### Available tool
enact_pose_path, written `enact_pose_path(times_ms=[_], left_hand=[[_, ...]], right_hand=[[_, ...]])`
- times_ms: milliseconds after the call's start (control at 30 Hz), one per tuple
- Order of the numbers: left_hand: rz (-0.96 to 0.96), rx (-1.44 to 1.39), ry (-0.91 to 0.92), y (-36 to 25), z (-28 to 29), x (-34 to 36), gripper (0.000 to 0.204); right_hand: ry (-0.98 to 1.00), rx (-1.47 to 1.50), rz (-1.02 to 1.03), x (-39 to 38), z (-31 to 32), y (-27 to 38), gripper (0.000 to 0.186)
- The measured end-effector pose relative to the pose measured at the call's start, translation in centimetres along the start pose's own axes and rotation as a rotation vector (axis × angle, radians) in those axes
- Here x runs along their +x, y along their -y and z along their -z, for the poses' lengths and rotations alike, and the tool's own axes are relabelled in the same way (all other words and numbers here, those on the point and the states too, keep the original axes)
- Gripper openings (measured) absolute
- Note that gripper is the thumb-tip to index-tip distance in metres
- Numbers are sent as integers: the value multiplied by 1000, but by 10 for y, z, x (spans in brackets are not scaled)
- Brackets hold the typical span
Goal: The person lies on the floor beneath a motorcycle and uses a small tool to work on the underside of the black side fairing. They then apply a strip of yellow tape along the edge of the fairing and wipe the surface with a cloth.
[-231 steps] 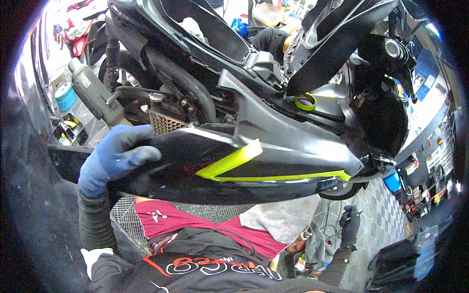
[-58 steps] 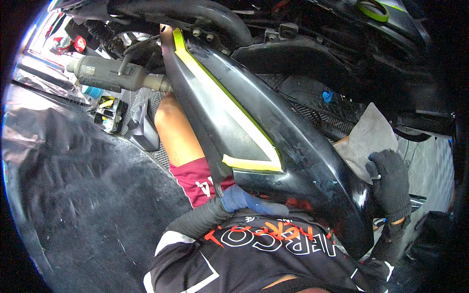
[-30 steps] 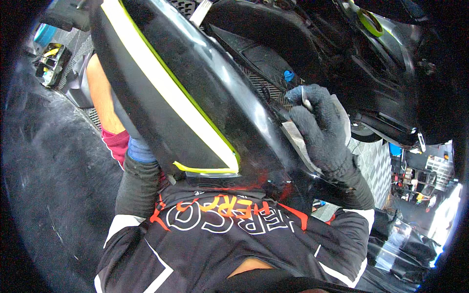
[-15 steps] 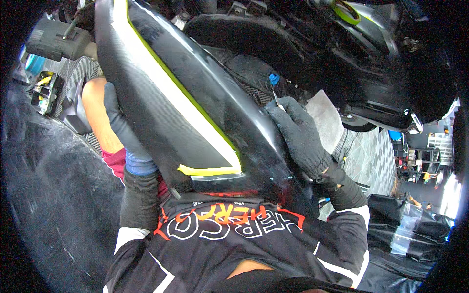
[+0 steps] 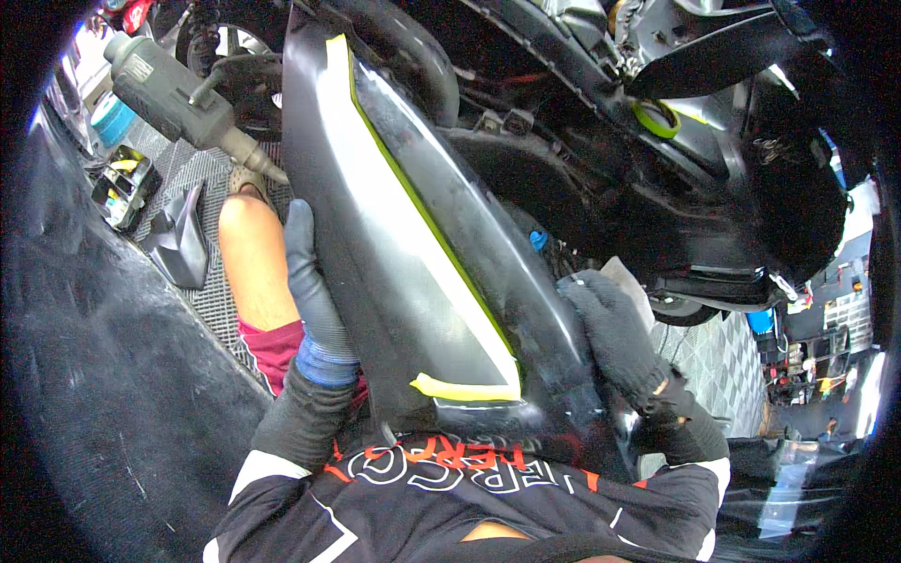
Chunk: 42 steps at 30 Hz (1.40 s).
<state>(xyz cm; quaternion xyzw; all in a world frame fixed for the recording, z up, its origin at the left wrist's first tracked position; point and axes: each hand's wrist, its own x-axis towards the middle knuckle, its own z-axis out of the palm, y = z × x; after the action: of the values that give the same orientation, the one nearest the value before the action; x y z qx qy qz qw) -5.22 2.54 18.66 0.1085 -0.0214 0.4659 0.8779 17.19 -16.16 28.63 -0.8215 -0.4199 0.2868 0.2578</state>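
A long, glossy black vehicle body panel slants up from my lap, with a bright yellow tape line running down it and turning at the near end. My left hand, in a grey glove with a blue cuff, is closed on the panel's left edge; most of its fingers are hidden behind. My right hand, in a dark grey glove, lies against the panel's right edge with its fingers curled. What those fingers hold is hidden.
Past the panel's left side is a grey heat gun. A tray of small items and a loose black trim piece lie on the grated floor. A dark vehicle body fills the far right, with a yellow tape roll on it.
The view has shifted, so the panel and both hands appear lower and farther right. The thin pale blade that showed at my right fingers is out of sight.
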Motion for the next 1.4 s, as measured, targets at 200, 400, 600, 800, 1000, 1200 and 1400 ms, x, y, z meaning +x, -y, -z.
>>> enact_pose_path(times_ms=[200, 400, 600, 800, 1000, 1200, 1400], left_hand=[[50, 154, -256, 6, 4, 6, 59], [3, 336, -315, 10, 28, 28, 60], [-24, 442, -304, 13, 50, 42, 60], [-42, 698, -278, -7, 49, 42, 49], [-233, 1221, -249, -36, 41, 60, 75], [-1032, 1953, 21, -35, 5, 98, 51], [-457, 1835, 827, -22, -57, 154, 15]], right_hand=[[-81, -27, 117, 43, -31, -39, 32], [-159, -86, 144, 59, -37, -46, 39], [-396, -102, 324, 38, -36, -17, 24], [-417, -263, 752, 41, -46, -1, 23], [-323, -258, 844, 45, -45, 3, 26], [-313, -362, 824, 44, -42, 7, 27], [-311, -390, 773, 43, -43, 3, 28]])
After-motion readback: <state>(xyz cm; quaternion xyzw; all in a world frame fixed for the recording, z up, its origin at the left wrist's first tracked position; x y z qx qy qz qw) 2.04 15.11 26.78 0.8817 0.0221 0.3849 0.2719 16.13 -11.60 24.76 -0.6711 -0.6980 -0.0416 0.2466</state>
